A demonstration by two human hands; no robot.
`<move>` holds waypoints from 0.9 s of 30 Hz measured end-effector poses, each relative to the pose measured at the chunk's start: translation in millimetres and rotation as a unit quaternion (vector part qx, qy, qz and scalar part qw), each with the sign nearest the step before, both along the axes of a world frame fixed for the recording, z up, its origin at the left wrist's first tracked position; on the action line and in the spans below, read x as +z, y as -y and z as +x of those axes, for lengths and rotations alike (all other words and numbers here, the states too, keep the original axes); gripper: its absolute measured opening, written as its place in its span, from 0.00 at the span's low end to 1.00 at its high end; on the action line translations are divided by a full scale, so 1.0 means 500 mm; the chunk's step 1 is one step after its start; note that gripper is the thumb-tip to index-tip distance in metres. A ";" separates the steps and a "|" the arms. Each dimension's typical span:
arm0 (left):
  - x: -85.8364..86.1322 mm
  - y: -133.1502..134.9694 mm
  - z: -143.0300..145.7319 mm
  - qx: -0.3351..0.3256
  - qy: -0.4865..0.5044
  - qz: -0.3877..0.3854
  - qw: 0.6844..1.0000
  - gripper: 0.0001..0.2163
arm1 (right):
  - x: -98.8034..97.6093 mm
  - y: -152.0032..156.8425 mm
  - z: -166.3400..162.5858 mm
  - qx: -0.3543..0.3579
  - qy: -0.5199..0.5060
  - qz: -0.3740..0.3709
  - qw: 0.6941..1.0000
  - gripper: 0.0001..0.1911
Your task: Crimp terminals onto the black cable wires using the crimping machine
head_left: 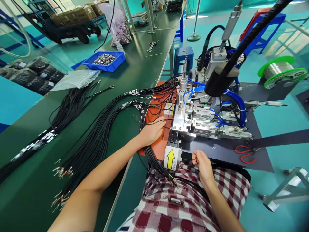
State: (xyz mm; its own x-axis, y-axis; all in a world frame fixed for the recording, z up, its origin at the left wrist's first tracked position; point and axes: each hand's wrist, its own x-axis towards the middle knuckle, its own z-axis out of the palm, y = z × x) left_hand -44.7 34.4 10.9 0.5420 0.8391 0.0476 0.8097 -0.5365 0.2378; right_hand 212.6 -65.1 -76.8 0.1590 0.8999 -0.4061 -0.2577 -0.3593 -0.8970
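Observation:
My left hand (152,131) rests over the orange plate (156,146) with its fingers pinched on a thin black cable at the machine's edge. The cable's tip points into the metal wire-processing machine (181,117). Close to the machine's front, above my lap, my right hand (204,166) is loosely curled, and no object shows in it. A bundle of black cables (153,158) runs under my left wrist and down to my lap, its stripped coloured ends lying on the checked cloth. More black cables (103,129) with connector ends spread over the green table.
A blue tray of small metal parts (103,60) stands farther back on the table (135,71), near pliers (152,46). Another cable bundle (65,112) lies at left. Red-handled scissors (245,154) and a green wire spool (281,72) are at right. A dark cylinder (220,79) overhangs the machine.

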 end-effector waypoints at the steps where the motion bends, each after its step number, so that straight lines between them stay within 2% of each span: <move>1: 0.001 -0.016 -0.004 -0.017 0.010 -0.012 1.000 0.20 | 0.005 0.001 0.000 0.000 -0.003 -0.002 1.000 0.17; 4: 0.006 -0.017 -0.020 -0.050 0.029 -0.035 0.998 0.21 | 0.018 0.011 0.010 0.003 -0.004 -0.012 1.000 0.17; 9: 0.039 0.084 -0.058 -0.107 0.052 -0.064 0.991 0.17 | 0.038 0.038 0.035 0.033 0.021 -0.024 0.999 0.15; 13: 0.072 0.131 -0.071 -0.160 -0.009 -0.143 0.977 0.09 | 0.060 0.037 0.030 0.072 0.044 -0.019 0.996 0.14; 17: 0.078 0.111 -0.068 -0.162 -0.012 -0.182 0.970 0.07 | 0.080 0.024 0.011 0.120 0.047 0.006 0.992 0.13; 20: 0.078 0.082 -0.073 -0.161 0.080 -0.258 0.949 0.04 | 0.090 0.022 0.006 0.146 0.058 0.020 0.987 0.13; 24: 0.082 0.060 -0.078 -0.149 0.217 -0.369 0.891 0.04 | 0.104 0.025 0.010 0.162 0.082 0.029 0.983 0.14; 27: 0.084 0.064 -0.072 -0.084 0.282 -0.387 0.874 0.05 | 0.120 0.026 0.006 0.175 0.097 0.037 0.979 0.10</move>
